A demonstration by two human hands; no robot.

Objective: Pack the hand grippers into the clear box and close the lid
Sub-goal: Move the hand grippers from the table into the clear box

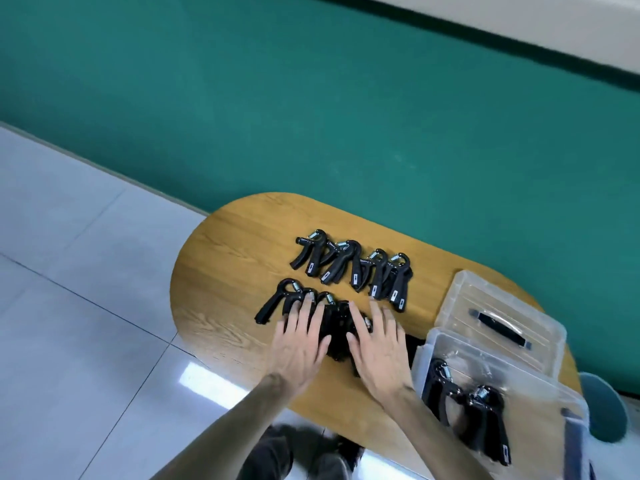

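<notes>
Both hands lie flat, fingers straight, on the near row of grippers (294, 303) in the middle of the table (221, 258). The left hand (299, 344) and the right hand (375, 344) press down side by side; neither one is curled round anything. A far row (353, 268) waits closer to the table's back edge. The box (485, 403) sits open at the right end with two grippers (474, 410) inside already. Its lid (498, 317) lies just behind it. If the hands scoop up too many at once, the springs and handles may tangle. Some could slip and fall off the near edge.
</notes>
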